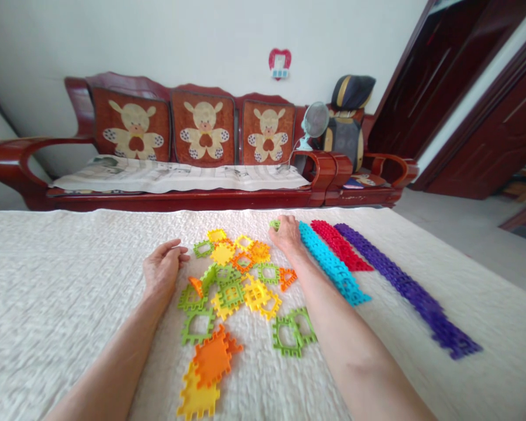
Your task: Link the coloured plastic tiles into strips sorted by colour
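Note:
My right hand (pixel 287 234) is closed at the far side of the table, its fingertips on a small green interlocking plastic tile (pixel 274 224) that is mostly hidden. To the left of the loose tiles, my left hand (pixel 163 264) hovers or rests by the cloth with loosely bent fingers and nothing in them. Between my arms lies a scattered pile of notched tiles: a yellow tile (pixel 223 254), an orange tile (pixel 213 356), a green frame tile (pixel 199 325) and several more. Just right of my right hand starts a row of light-blue tiles (pixel 331 263).
Beyond the blue row lie a red row (pixel 339 244) and a longer purple row (pixel 403 286) of tiles. A whitish quilted cloth (pixel 61 280) covers the table. Behind its far edge stand a wooden sofa (pixel 166 200) with bear-patterned cushions and a small fan (pixel 315 120).

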Motion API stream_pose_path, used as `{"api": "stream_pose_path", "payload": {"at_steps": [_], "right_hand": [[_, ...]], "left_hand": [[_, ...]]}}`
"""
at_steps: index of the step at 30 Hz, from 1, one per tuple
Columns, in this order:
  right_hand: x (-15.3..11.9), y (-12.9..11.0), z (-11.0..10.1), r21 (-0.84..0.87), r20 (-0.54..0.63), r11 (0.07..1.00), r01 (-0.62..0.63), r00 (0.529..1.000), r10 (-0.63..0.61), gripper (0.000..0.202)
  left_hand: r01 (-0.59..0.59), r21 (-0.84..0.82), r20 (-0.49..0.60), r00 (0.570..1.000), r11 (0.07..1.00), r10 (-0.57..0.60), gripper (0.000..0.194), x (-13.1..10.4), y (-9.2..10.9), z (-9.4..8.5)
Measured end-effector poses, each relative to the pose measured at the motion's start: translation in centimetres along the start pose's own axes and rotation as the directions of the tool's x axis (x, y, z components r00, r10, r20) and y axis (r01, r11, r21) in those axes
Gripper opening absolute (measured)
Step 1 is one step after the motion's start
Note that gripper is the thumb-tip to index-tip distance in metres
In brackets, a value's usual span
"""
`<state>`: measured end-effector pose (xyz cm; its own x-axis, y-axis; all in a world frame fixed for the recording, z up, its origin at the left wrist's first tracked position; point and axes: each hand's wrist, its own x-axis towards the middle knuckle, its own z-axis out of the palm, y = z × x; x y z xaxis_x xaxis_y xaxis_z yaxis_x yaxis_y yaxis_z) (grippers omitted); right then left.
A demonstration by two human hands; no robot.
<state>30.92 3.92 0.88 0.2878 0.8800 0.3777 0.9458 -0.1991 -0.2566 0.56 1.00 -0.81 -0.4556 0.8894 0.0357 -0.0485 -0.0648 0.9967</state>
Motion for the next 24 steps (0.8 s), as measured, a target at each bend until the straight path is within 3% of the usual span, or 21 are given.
{"api": "stream_pose_path", "payload": {"at_steps": [7,16,20,22,24], "right_hand": [[-0.2,-0.3,-0.1,-0.054,0.08,0.998,-0.024,0.996,0.028,0.033],[0.0,-0.2,0.0,-0.009,0.082,1.0,0.018,0.996,-0.017,0.031],[-0.1,-0.9,-1.9,0.065,0.005,0.995,0.078,0.997,-0.078,0.029],[-0.7,-1.1,-3.4,0.117,0.049,0.985,0.129,0.99,-0.135,0.024],[-1.7,-0.9,-4.9,0.188,0.168,0.966,0.178,0.963,-0.21,0.02]], "left_hand": [[0.007,0.019,-0.003,1.0,1.0,-0.007,0.035,0.2,0.0,0.0],[-0.008,0.009,-0.004,1.0,1.0,0.008,0.036,0.1,0.1,0.1],[-0.016,-0.001,0.004,1.0,1.0,0.016,0.035,0.1,-0.1,0.1],[-0.013,-0.005,0.01,1.0,1.0,0.013,0.035,0.1,-0.1,0.1],[-0.006,-0.015,0.014,1.0,1.0,0.006,0.036,0.0,-0.1,0.2]]}}
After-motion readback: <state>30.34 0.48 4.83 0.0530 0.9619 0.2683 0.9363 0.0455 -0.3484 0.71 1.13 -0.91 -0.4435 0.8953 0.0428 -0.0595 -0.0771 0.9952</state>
